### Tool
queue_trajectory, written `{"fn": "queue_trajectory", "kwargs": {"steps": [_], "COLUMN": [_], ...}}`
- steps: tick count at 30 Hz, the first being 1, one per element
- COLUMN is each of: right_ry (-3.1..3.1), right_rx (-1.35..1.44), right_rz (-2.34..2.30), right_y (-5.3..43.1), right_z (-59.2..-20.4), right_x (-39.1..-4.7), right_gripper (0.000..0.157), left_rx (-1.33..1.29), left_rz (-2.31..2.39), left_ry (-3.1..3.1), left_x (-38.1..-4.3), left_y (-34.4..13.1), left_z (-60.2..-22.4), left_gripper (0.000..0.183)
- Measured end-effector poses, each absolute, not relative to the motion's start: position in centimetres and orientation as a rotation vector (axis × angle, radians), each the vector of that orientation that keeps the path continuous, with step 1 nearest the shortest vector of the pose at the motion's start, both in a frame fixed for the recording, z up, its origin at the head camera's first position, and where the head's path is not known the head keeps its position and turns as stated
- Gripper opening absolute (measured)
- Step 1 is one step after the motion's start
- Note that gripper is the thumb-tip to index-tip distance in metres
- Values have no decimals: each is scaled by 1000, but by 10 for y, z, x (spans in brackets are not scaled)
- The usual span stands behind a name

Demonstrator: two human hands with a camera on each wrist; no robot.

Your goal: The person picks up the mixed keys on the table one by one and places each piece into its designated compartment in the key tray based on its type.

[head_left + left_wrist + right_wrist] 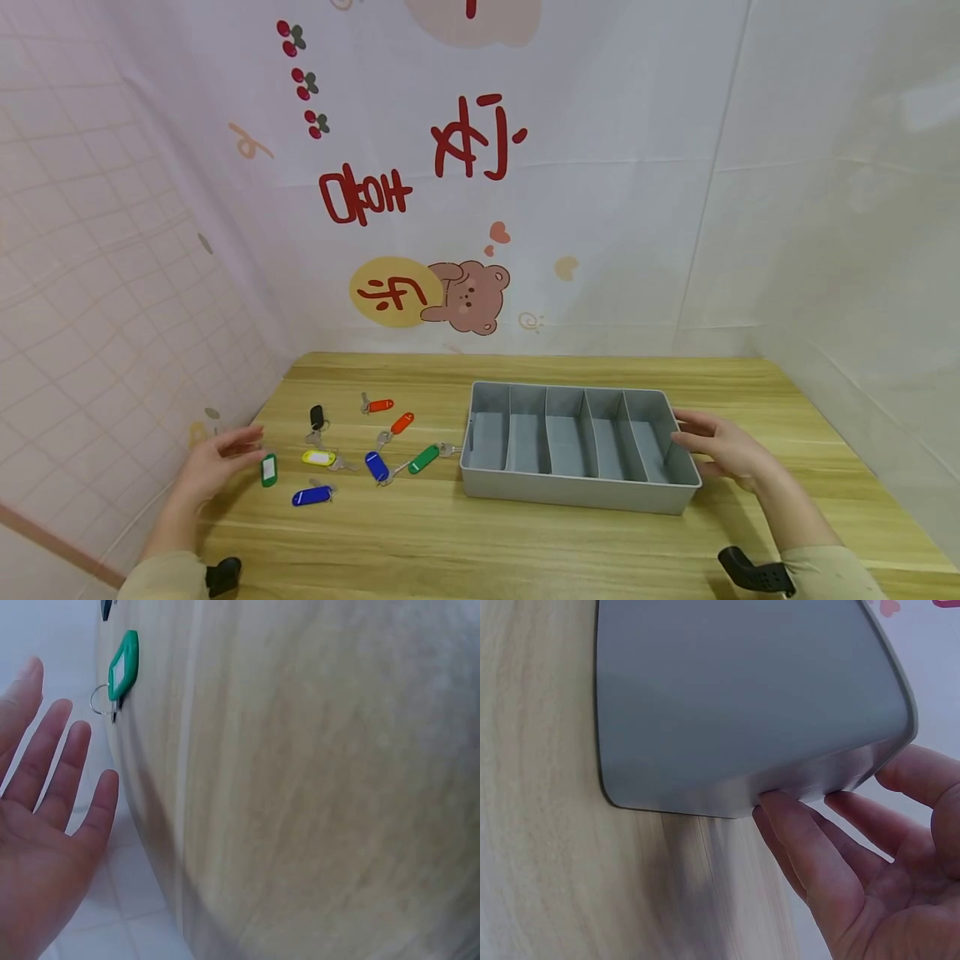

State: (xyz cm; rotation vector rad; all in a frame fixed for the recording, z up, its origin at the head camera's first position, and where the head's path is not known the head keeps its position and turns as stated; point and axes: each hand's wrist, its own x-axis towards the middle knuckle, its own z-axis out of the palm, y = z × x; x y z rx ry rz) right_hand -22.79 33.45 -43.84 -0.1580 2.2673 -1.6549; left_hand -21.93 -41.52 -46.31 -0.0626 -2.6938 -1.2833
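Note:
Fingers spread, my left hand (45, 817) is held beside a green key tag (269, 470) at the table's left edge; a ring hangs from that tag in the left wrist view. Nothing is in this hand. With the right hand (716, 446) I grip the right end wall of a grey divided box (577, 492). The thumb goes over the rim, and the other fingertips (776, 802) touch the outer wall. Between the hands lie keys with tags: a black tag (317, 417), a yellow one (318, 457), two red, two blue, and another green tag (424, 459).
The box has several narrow compartments split by thin dividers (528, 429). Beneath everything is a wooden table (420, 550). A printed white cloth (615, 250) hangs behind it and along both sides. Dark bands (223, 577) sit at both wrists.

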Motion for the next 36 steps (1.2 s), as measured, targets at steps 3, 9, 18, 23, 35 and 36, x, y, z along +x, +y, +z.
{"fn": "queue_trajectory", "kwargs": {"steps": [3,9,18,23,35,36], "right_ry": [2265,2281,2287,2292,2278,2279], "right_rx": [-159,-156,-141,-164,-165,-161], "right_rz": [-1659,-1648,-1646,-1653,-1667,-1666], "right_y": [334,332,328,325,319,319], "right_z": [-438,-437,-438,-438,-441,-442], "right_x": [-228,-228,-229,-231,-233,-234], "right_gripper": [73,73,74,73,71,71], "left_rx": [-60,-51,-44,-58,23,30], "left_rz": [-1287,-1285,-1236,-1256,-1177,-1163], "left_ry": [-2712,-2720,-2772,-2756,-2765,-2771], "left_x": [-218,-216,-217,-218,-221,-221], "left_y": [-416,-417,-423,-422,-423,-423], "left_z": [-463,-464,-467,-472,-476,-476], "left_gripper": [55,56,57,54,46,45]}}
